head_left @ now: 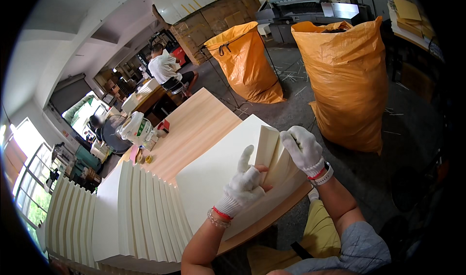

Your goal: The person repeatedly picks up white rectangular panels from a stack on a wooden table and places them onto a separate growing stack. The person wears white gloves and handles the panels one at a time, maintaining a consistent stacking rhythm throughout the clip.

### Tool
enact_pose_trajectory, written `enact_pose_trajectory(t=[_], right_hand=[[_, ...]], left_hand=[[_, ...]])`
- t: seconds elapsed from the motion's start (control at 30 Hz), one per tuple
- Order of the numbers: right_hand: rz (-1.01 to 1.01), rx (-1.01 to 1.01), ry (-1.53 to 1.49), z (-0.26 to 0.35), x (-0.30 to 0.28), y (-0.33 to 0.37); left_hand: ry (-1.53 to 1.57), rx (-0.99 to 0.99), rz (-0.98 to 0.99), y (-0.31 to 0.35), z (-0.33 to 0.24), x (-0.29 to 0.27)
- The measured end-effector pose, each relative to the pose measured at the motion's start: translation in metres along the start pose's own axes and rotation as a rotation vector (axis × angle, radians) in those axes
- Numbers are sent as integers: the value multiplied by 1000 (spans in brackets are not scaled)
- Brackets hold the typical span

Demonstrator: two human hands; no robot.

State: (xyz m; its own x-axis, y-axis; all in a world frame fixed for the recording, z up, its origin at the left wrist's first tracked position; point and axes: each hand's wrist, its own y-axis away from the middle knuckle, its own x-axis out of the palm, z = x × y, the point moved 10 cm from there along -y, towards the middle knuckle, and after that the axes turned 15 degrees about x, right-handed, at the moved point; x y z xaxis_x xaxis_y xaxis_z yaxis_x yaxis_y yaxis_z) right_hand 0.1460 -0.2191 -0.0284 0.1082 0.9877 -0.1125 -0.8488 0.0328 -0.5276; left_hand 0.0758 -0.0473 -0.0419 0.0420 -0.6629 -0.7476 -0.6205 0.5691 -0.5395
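Both my hands wear white knit gloves. My left hand [242, 185] pinches the lower edge of a lifted bunch of cream paper sheets [273, 154], index finger raised. My right hand [303, 147] grips the top of the same bunch, bending it up off a large flat stack of cream paper [218, 170]. That stack lies on a light wooden table [194, 124], near its right edge.
Fanned stacks of cream sheets [141, 212] lie to the left. Bottles and small items [138, 129] sit further back on the table. Two tall orange sacks [347, 76] [245, 61] stand on the floor. A person in white [165, 68] sits at a far desk.
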Motion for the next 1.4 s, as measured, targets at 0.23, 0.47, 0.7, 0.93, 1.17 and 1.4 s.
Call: enact_pose_trajectory(t=[0.23,0.47,0.7,0.93,1.17,1.4], right_hand=[[43,21,-9,-6,0,0],[24,-8,-12,-1,2,0],[24,3,-38,-4,2,1],[36,-26,-22,-3,1,1],[11,3,-40,-7,1,1],[25,30,-56,-10,-1,1]], left_hand=[[145,-115,-30,0,2,-2],[122,-55,78,1,5,5],[67,-107,-29,2,5,-1],[55,-72,91,0,2,5],[22,-53,10,0,2,2],[108,-133,-23,0,2,-1]])
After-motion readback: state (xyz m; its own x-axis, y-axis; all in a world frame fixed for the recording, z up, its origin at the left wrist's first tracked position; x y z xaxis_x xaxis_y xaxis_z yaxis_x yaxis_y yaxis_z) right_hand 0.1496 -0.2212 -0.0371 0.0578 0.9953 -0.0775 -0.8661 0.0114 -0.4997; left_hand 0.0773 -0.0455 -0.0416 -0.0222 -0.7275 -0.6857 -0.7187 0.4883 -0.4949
